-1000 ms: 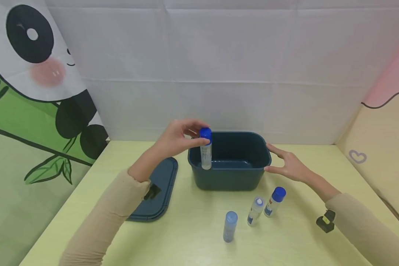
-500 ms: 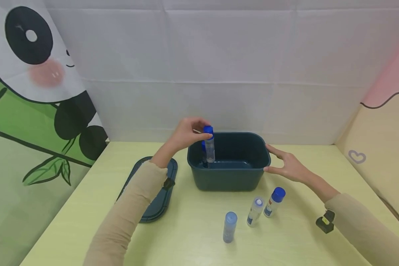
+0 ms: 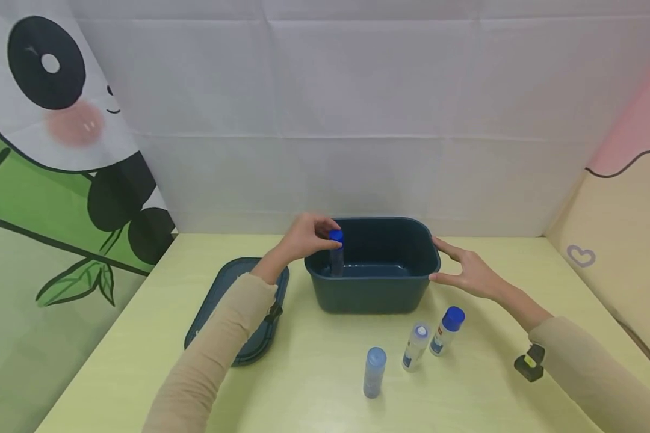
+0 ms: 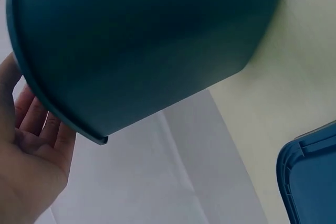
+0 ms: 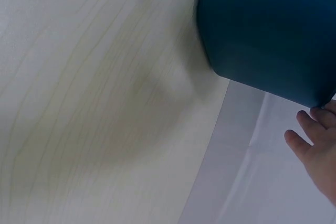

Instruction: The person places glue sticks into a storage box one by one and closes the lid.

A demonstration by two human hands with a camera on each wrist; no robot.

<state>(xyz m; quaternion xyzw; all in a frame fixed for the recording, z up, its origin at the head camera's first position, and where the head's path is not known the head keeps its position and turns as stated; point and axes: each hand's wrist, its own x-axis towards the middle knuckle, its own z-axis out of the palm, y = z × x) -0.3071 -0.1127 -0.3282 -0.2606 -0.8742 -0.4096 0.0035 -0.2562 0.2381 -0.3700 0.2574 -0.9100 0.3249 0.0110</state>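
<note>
In the head view my left hand point(image 3: 305, 236) pinches the blue cap of a clear glue stick point(image 3: 336, 258) between thumb and fingers. The stick hangs upright inside the left end of a dark teal bin point(image 3: 368, 296); I cannot tell whether its base touches the floor. In the left wrist view the bin's wall point(image 4: 157, 51) hides the stick from sight. At the bin's right end my right hand point(image 3: 468, 273) has thumb and fingers spread, their tips touching the rim. The right wrist view shows those fingers point(image 5: 315, 129) against the outer wall.
Three more glue sticks stand in front of the bin: a pale-blue one point(image 3: 374, 373), a clear-capped one point(image 3: 416, 347) and a blue-capped white one point(image 3: 447, 331). The bin's lid point(image 3: 238, 273) lies to the left, partly under the left forearm. A white cloth point(image 3: 368, 150) hangs behind.
My left hand moved right and then down, lowering the glue stick from above the bin's front rim into its left end. My right hand stayed at the right rim.
</note>
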